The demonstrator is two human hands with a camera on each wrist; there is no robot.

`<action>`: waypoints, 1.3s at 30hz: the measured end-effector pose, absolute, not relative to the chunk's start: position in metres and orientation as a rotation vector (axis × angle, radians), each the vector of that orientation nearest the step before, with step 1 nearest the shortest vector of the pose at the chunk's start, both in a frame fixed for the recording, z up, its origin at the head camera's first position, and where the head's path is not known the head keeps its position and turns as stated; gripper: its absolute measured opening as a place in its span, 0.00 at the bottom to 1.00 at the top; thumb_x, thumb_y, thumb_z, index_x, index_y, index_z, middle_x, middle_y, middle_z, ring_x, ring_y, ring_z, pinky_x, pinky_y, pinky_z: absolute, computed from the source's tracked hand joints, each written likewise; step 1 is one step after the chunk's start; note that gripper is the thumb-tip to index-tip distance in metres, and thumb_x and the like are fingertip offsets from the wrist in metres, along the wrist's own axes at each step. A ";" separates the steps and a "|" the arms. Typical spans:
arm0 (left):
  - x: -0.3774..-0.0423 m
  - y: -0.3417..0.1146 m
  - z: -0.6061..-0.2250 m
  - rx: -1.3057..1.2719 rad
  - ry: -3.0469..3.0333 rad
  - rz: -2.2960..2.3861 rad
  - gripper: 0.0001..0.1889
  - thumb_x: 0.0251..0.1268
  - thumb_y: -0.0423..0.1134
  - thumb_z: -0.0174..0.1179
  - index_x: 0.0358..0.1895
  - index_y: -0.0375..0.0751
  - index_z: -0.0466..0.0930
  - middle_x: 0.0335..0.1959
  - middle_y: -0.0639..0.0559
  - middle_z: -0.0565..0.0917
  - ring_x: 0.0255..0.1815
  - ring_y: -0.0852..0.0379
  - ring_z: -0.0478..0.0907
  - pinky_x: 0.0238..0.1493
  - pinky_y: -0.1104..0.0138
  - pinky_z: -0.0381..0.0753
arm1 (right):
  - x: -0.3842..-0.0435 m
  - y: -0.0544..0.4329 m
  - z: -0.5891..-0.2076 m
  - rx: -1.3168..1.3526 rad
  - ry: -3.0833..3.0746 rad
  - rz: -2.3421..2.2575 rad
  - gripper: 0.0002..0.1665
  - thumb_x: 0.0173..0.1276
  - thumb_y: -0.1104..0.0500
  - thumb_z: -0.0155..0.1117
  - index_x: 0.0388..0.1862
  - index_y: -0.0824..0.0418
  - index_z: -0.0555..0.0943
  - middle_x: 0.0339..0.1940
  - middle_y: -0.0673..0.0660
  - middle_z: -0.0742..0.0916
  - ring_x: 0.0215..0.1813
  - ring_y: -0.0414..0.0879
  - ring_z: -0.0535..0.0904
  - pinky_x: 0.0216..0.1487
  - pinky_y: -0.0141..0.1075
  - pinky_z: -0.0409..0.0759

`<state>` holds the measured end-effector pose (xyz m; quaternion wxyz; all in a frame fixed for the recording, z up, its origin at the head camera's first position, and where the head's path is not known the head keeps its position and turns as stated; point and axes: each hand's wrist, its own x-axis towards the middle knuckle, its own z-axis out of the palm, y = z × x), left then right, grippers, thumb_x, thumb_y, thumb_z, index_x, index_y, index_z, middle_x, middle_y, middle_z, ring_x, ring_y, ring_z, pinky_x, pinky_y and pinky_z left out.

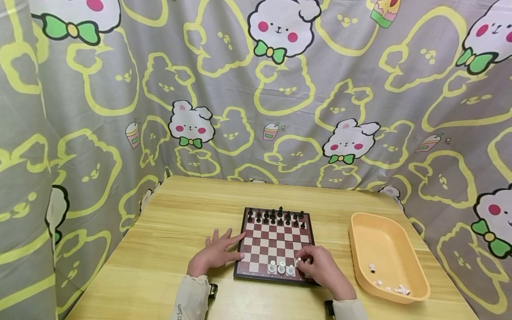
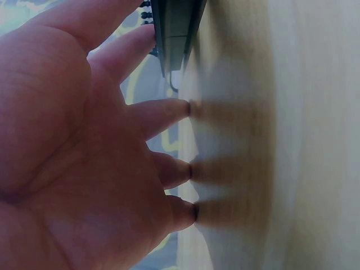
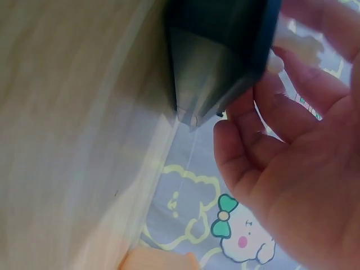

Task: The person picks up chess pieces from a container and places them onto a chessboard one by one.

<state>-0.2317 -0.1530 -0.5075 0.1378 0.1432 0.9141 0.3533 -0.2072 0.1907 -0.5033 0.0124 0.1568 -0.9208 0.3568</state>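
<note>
A chessboard [image 1: 264,243] with red-brown and cream squares lies on the table. Two rows of black chess pieces [image 1: 273,218] stand along its far side. On the near edge are three white chess pieces [image 1: 282,267] in a row. My right hand [image 1: 321,265] is over the near right corner, pinching a small white chess piece [image 1: 298,260] between thumb and fingers; its kind is mostly hidden. In the right wrist view, pale pieces [image 3: 301,46] show blurred by the fingers. My left hand [image 1: 214,252] spreads its fingers, thumb and index at the board's left edge, other fingertips on the table.
To the right of the board sits an orange tray [image 1: 357,266] with several white pieces [image 1: 402,290] lying in its near end. The wooden table [image 1: 192,200] meets a grey patterned curtain [image 1: 236,142] at the back and sides.
</note>
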 end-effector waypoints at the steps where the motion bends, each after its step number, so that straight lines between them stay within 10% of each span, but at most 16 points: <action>1: -0.232 -0.153 -0.508 0.416 2.644 1.018 0.36 0.72 0.54 0.64 0.80 0.56 0.65 0.82 0.29 0.50 0.78 0.18 0.28 0.70 0.25 0.26 | -0.207 0.193 -0.502 0.470 -2.862 1.139 0.11 0.59 0.63 0.77 0.42 0.56 0.88 0.38 0.46 0.88 0.39 0.41 0.82 0.45 0.40 0.83; 5: -0.232 -0.153 -0.509 0.420 2.639 1.011 0.36 0.72 0.55 0.63 0.80 0.58 0.65 0.83 0.29 0.49 0.78 0.18 0.27 0.71 0.25 0.25 | -0.206 0.210 -0.496 0.324 -2.756 1.258 0.21 0.63 0.56 0.78 0.54 0.59 0.85 0.46 0.51 0.89 0.51 0.49 0.83 0.57 0.50 0.79; 13: -0.231 -0.152 -0.509 0.413 2.634 1.018 0.36 0.72 0.54 0.64 0.80 0.58 0.65 0.83 0.30 0.49 0.79 0.19 0.27 0.71 0.25 0.26 | -0.199 0.276 -0.486 -0.226 -2.396 1.152 0.16 0.70 0.52 0.73 0.51 0.61 0.86 0.38 0.51 0.90 0.42 0.33 0.77 0.43 0.23 0.72; 22: -0.230 -0.154 -0.508 0.418 2.635 1.028 0.36 0.72 0.54 0.65 0.80 0.56 0.65 0.82 0.29 0.50 0.78 0.17 0.28 0.70 0.24 0.27 | -0.196 0.320 -0.488 -0.235 -3.077 1.051 0.56 0.75 0.27 0.50 0.76 0.75 0.63 0.71 0.82 0.70 0.70 0.80 0.66 0.65 0.69 0.67; 31: -0.230 -0.154 -0.506 0.409 2.635 1.041 0.36 0.71 0.53 0.65 0.80 0.55 0.65 0.82 0.29 0.50 0.78 0.17 0.28 0.70 0.25 0.26 | -0.200 0.315 -0.488 -0.162 -3.233 1.025 0.58 0.75 0.27 0.50 0.69 0.82 0.69 0.68 0.81 0.75 0.67 0.79 0.71 0.60 0.65 0.75; 39: -0.231 -0.153 -0.507 0.414 2.630 1.043 0.36 0.71 0.53 0.65 0.80 0.55 0.65 0.82 0.29 0.49 0.78 0.18 0.27 0.70 0.25 0.27 | -0.195 0.312 -0.485 -0.312 -3.196 1.125 0.39 0.73 0.26 0.54 0.38 0.63 0.80 0.36 0.58 0.82 0.38 0.51 0.76 0.38 0.41 0.72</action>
